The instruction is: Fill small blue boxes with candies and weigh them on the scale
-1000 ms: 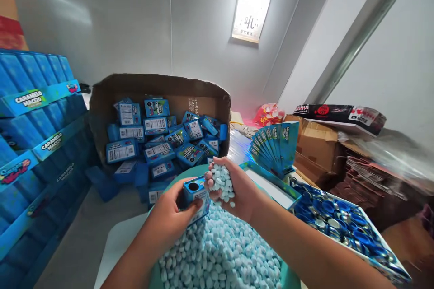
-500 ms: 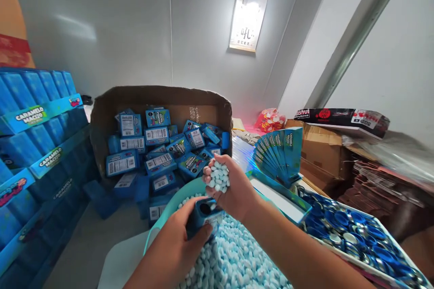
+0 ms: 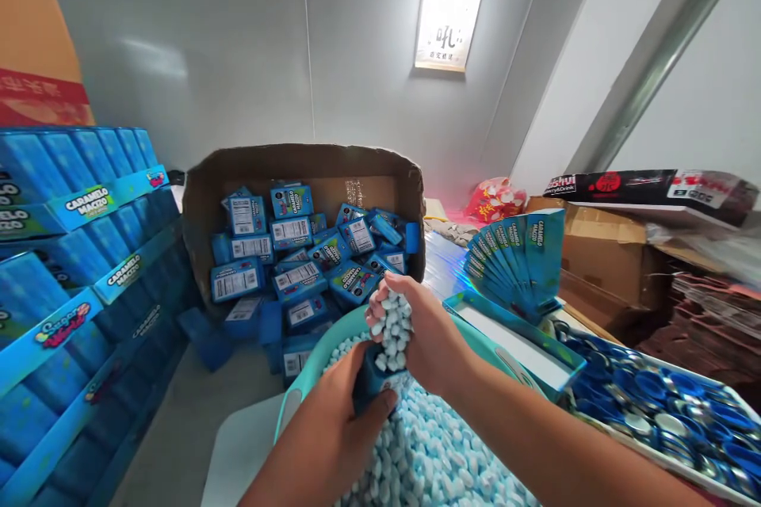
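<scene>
Two hands above a tub of candies. The left hand (image 3: 342,408) grips a small blue box (image 3: 369,380), its thumb across the near side and its fingers around the far side; the box stands roughly upright, mouth upward, over the left part of the tub (image 3: 318,352), inside the rim. The right hand (image 3: 419,333) is cupped, fingers curled around a handful of pale blue candies (image 3: 393,325), and is tipped toward the box; the lowest pieces lie at the mouth, largely hiding it. More candies fill the tub below both forearms, with a further patch showing along its far left rim. Beyond the far rim, a carton (image 3: 297,162) with a ragged upper edge opens toward the viewer; closed packs (image 3: 297,281) lie heaped in it at various angles, mostly along its lower part, some spilling past its near edge. To the left rises a stack (image 3: 89,210) of filled display cases, lettered on their front edges. Near the right rim of the tub lies a shallow tray (image 3: 511,337) with a white floor; a fan (image 3: 517,257) of printed blue pieces stands just beyond its far edge. Beside the tray's right corner, a bin (image 3: 642,455) with a white rim holds blue and silvery caps (image 3: 659,400).
</scene>
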A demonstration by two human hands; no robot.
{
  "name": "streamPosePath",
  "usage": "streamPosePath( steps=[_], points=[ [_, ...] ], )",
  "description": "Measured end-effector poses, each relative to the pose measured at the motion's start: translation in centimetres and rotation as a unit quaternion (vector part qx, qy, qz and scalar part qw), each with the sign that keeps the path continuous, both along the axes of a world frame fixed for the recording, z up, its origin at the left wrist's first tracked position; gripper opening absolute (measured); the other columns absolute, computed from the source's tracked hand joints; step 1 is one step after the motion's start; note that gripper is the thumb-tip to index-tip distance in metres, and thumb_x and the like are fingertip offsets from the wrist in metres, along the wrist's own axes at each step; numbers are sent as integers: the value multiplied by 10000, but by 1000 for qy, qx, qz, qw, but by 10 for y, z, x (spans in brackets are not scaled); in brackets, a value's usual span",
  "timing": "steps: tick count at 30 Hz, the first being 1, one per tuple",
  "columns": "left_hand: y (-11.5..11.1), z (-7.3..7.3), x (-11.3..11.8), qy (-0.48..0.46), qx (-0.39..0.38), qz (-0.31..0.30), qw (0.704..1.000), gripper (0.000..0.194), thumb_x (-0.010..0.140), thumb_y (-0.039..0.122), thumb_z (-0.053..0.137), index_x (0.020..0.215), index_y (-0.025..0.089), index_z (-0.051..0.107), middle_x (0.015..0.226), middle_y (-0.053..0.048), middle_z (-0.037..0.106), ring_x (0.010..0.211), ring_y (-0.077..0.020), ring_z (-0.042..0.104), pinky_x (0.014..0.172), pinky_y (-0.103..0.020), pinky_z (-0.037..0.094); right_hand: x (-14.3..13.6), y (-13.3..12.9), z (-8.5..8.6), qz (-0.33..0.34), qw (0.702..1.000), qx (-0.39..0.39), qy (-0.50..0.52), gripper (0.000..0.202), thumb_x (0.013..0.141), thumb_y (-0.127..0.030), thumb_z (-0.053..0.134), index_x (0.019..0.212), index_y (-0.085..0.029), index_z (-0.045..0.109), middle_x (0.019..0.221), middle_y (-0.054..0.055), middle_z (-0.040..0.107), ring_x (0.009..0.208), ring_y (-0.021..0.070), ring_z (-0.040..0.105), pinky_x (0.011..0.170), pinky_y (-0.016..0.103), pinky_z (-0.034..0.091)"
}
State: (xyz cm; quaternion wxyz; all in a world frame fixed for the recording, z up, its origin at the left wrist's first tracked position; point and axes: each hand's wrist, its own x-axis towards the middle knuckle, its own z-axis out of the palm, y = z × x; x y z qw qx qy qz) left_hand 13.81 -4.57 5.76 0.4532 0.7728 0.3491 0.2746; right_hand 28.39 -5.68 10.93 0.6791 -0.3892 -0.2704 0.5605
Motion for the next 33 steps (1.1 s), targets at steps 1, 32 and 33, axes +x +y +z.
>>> streamPosePath(
  steps=[1,32,33],
  points=[
    [0,-1,0,-4,-1,0,1000,535,822,261,658,1354,318,645,1334,-59,694,1271,-327,627,1067,-445,517,1,0,0,1,1000,2,-4,327,758,-457,743,688,-177,590,611,-11,542,601,132,568,509,208,438],
    [2,-10,4,39,13,-5,999,535,913,355,561,1432,260,471,1334,-82,637,1175,-299,612,1021,-465,470,1,-3,-11,73,979,138,-127,312,847,-418,671,664,-168,631,638,16,576,635,141,532,642,258,415],
    [2,-9,3,34,12,-8,999,516,917,354,559,1418,260,477,1350,-83,627,1202,-295,599,1034,-459,462,1,-3,-11,72,980,136,-128,308,849,-417,667,669,-169,630,640,16,579,639,140,531,640,254,411]
  ],
)
